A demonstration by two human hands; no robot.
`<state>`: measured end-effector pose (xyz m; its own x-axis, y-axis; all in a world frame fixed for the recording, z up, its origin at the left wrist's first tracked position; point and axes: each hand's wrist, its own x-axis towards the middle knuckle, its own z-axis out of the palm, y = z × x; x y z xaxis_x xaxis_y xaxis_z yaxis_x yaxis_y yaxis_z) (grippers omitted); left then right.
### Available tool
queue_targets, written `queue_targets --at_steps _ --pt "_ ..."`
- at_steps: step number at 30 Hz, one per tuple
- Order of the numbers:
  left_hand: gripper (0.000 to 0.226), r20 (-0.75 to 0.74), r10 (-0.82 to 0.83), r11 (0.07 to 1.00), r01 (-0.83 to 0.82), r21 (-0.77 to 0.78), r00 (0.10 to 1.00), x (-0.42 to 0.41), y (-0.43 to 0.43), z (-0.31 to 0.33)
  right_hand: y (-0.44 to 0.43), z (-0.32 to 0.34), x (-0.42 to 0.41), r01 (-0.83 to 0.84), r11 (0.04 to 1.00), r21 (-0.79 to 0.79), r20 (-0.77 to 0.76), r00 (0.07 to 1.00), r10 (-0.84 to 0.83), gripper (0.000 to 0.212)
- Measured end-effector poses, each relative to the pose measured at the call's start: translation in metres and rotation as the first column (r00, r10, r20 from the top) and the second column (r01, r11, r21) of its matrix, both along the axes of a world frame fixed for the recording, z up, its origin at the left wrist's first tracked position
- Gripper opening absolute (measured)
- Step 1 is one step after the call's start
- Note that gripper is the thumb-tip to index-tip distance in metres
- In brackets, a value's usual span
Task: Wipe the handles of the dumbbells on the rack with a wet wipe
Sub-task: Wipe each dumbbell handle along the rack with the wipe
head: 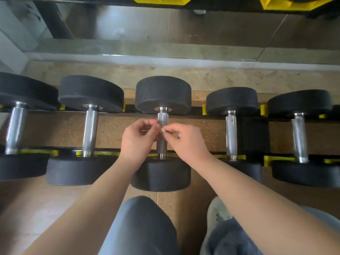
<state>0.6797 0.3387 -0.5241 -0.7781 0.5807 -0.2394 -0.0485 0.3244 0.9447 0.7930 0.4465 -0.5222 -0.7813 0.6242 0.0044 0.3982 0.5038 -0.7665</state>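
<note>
A brown speckled floor [211, 80] runs under everything, and a reflective panel [128, 30] lines the wall behind it. Across the middle stands the rack [196, 111], black rails with yellow cradles, carrying five black-headed dumbbells side by side, their chrome handles pointing away from the person. The middle dumbbell [162, 94] sits straight ahead, its far head on the rear rail and its near head on the front one. Below, the person's legs in grey trousers [139, 227] fill the bottom of the view, with a pale shoe [217, 212] between them. Both bare forearms reach up toward the middle dumbbell's handle [162, 117]. The left hand [138, 138] is curled, its thumb and forefinger drawn together at the tip; the right hand [185, 140] is curled likewise, its fingertips meeting those of the left. Between those fingertips both hands pinch a small whitish scrap, the wet wipe [163, 130], directly over the handle's upper half; whether it touches the metal cannot be told. Only a sliver of the wipe shows, and another pale bit peeks out by the right hand's fingers.
</note>
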Motion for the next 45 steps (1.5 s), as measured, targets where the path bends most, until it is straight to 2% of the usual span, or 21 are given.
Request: queue_targets --at_steps 3,6,8,10,12,14,18,21,24,26,27,30,32,34,36,38,41,43,45 --pt "0.01 -0.099 -0.028 0.994 0.018 -0.107 0.995 0.002 0.001 0.0 0.002 -0.001 -0.003 0.05 0.996 0.072 -0.003 0.999 -0.049 0.019" --pt "0.013 -0.243 -0.063 0.979 0.013 -0.205 0.968 0.001 0.002 -0.003 0.022 -0.006 -0.009 0.059 0.936 0.348 0.001 0.998 -0.063 0.018" --pt "0.015 -0.303 -0.097 0.965 0.015 -0.262 0.948 0.001 0.004 -0.004 0.033 -0.01 -0.011 -0.062 0.849 0.525 0.093 0.996 0.015 0.022" --pt "0.017 -0.328 -0.096 0.96 0.0 -0.282 0.94 0.0 0.006 -0.006 0.037 -0.015 -0.008 -0.237 0.769 0.594 0.17 0.971 0.167 0.026" --pt "0.019 -0.328 -0.093 0.955 -0.008 -0.295 0.94 0.003 0.006 -0.004 0.031 -0.013 0.0 -0.339 0.743 0.578 0.197 0.941 0.276 0.03" --pt "0.021 -0.347 -0.088 0.95 -0.025 -0.31 0.934 0.005 0.006 -0.001 0.026 -0.011 0.003 -0.357 0.752 0.554 0.19 0.934 0.303 0.032" --pt "0.023 -0.363 -0.103 0.926 -0.044 -0.375 0.926 0.01 0.008 0.002 0.034 -0.004 -0.014 -0.209 0.852 0.48 0.025 0.974 0.225 0.025" --pt "0.025 -0.356 -0.106 0.922 -0.042 -0.385 0.929 0.012 0.008 0.004 0.034 -0.003 -0.02 -0.176 0.866 0.467 0.005 0.98 0.197 0.022" --pt "0.026 -0.357 -0.068 0.922 -0.078 -0.379 0.931 0.01 0.008 0.003 0.031 -0.003 -0.01 -0.354 0.843 0.405 0.078 0.932 0.354 0.019" --pt "0.025 -0.365 -0.022 0.927 -0.118 -0.356 0.931 0.009 0.008 0.004 0.031 -0.005 -0.004 -0.507 0.779 0.369 0.15 0.86 0.488 0.018" --pt "0.025 -0.372 -0.012 0.928 -0.128 -0.349 0.928 0.01 0.008 0.004 0.032 -0.005 -0.006 -0.519 0.762 0.387 0.16 0.852 0.499 0.019" --pt "0.025 -0.377 -0.018 0.93 -0.123 -0.346 0.926 0.009 0.009 0.002 0.043 -0.007 -0.023 -0.306 0.845 0.438 0.025 0.944 0.329 0.021" --pt "0.025 -0.374 -0.022 0.93 -0.117 -0.347 0.927 0.008 0.009 0.002 0.042 -0.009 -0.028 -0.203 0.871 0.447 -0.026 0.97 0.24 0.021" --pt "0.025 -0.375 -0.026 0.931 -0.114 -0.346 0.927 0.008 0.008 0.002 0.03 -0.01 -0.022 -0.297 0.845 0.444 0.04 0.949 0.313 0.019" --pt "0.026 -0.356 -0.015 0.936 -0.112 -0.333 0.934 0.009 0.006 0.003 0.015 -0.006 -0.013 -0.47 0.799 0.375 0.184 0.882 0.433 0.017" --pt "0.027 -0.303 0.003 0.947 -0.099 -0.304 0.953 0.009 0.004 0.005 0.012 0.001 -0.014 -0.535 0.787 0.307 0.266 0.843 0.468 0.018" --pt "0.028 -0.254 0.064 0.961 -0.128 -0.244 0.965 0.001 -0.007 0.013 0.009 0.015 -0.027 -0.459 0.849 0.261 0.177 0.888 0.425 0.016" --pt "0.028 -0.277 0.073 0.956 -0.146 -0.253 0.958 -0.009 -0.02 0.022 0.001 0.022 -0.038 -0.388 0.89 0.24 0.064 0.921 0.384 0.018" --pt "0.028 -0.227 0.061 0.948 -0.127 -0.29 0.972 -0.022 -0.034 0.032 -0.01 0.026 -0.05 -0.37 0.914 0.167 0.01 0.927 0.374 0.022"
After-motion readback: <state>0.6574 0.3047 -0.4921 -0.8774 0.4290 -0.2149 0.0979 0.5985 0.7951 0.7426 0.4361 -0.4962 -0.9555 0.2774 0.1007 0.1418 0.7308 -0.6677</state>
